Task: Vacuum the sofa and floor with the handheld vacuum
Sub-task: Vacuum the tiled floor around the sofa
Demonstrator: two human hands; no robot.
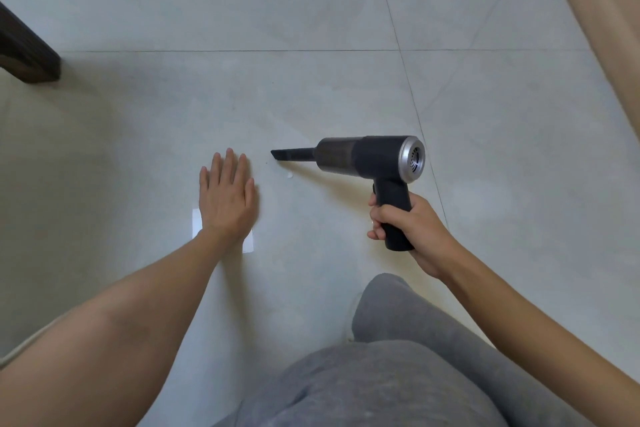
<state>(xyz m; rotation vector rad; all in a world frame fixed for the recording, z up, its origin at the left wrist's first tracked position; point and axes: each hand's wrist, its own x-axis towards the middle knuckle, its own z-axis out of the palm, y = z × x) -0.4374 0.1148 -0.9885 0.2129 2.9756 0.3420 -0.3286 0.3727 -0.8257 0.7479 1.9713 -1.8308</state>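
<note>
Grey-trousered knees [398,374] nearest; the right hand [412,232] wraps its fingers round the grip of the handheld vacuum [367,163], nozzle pointing left just above the floor [311,90]; the left hand [227,196] lies flat, fingers straight, over a white paper [247,243]; a white crumb [289,175] beside the nozzle.

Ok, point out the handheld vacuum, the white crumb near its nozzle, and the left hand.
handheld vacuum [367,158]: head view, on the dark barrel.
white crumb [289,175]: head view, on the speck itself.
left hand [227,198]: head view, back of the hand.
</note>
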